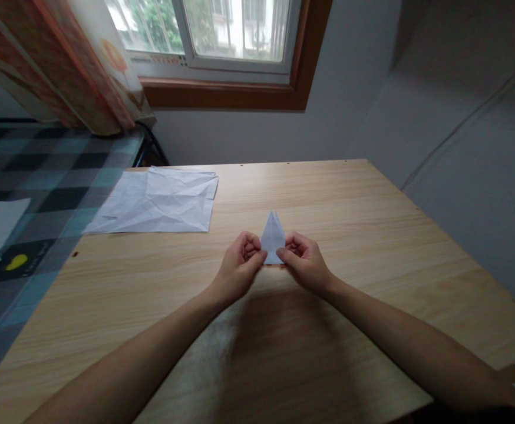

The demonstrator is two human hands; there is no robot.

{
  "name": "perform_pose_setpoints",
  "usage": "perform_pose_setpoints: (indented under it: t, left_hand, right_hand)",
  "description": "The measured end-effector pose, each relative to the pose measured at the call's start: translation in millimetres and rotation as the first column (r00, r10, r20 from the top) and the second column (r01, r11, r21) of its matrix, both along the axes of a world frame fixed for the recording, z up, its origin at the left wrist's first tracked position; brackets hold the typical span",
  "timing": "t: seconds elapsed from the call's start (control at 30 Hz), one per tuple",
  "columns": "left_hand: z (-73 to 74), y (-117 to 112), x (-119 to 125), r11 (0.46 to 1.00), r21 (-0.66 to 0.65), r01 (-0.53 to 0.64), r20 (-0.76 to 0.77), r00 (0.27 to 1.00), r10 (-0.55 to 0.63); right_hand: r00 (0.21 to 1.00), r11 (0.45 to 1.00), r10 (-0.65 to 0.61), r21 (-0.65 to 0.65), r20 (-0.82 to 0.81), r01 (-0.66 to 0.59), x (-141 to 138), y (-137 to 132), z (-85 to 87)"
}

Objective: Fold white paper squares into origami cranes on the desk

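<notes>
A small folded white paper [273, 234], shaped like a narrow pointed triangle, stands just above the middle of the wooden table [328, 200]. My left hand [240, 268] pinches its lower left edge with curled fingers. My right hand [304, 262] pinches its lower right edge the same way. Both hands rest close together on the tabletop, and the paper's tip points away from me.
A creased white sheet of paper [155, 203] lies flat at the table's far left. A bed with a checked cover [40, 194] adjoins the left side. A curtain [76, 65] and window [222, 35] are behind; a grey wall [469, 129] runs along the right.
</notes>
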State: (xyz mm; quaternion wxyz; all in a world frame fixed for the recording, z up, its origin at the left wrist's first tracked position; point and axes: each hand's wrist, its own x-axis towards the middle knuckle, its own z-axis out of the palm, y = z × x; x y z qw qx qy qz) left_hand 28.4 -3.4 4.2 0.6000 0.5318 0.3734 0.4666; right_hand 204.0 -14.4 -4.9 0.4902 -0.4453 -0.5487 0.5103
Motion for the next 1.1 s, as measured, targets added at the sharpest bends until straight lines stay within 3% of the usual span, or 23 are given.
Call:
perform_pose_setpoints:
  t: [0.2,0.37,0.5,0.6,0.7,0.8,0.93,1.1]
  left_hand:
    - [-1.7,2.5,1.0,0.987,0.085,-0.137,-0.005,0.99,0.138]
    - [-3.6,4.9,1.2,0.98,0.053,-0.193,0.036,0.981,0.192]
    - [-3.6,4.0,0.9,0.979,0.063,-0.194,0.023,0.981,0.193]
    - [-1.6,0.5,0.1,0.962,0.171,-0.211,-0.089,0.969,0.229]
    - [3.1,-4.7,-1.0,0.935,0.34,-0.102,-0.257,0.946,0.197]
    - [6.9,-8.2,-2.3,0.903,0.427,0.046,-0.396,0.907,0.141]
    - [5.3,-6.4,-4.1,0.889,0.439,0.13,-0.447,0.89,0.091]
    - [2.1,-1.7,-4.6,0.906,0.391,0.164,-0.372,0.928,-0.007]
  right_hand:
    - [0.993,0.997,0.07,0.013,0.095,-0.071,-1.3,-4.1,5.7]
    - [0.982,0.995,0.097,0.018,0.159,-0.102,-2.5,-4.4,8.7]
    - [0.976,0.998,0.02,0.055,0.216,-0.032,-2.3,-4.4,7.6]
    - [0.97,0.991,-0.119,0.092,0.213,0.101,-2.3,-5.0,4.8]
    - [0.926,0.96,-0.251,0.198,0.281,0.2,-2.8,-6.9,3.0]
    - [0.888,0.922,-0.303,0.343,0.346,0.181,-3.4,-9.8,3.5]
    - [0.913,0.866,-0.213,0.499,0.349,0.012,-3.4,-11.1,4.8]
    - [0.923,0.845,-0.092,0.519,0.374,-0.126,-2.9,-7.6,2.6]
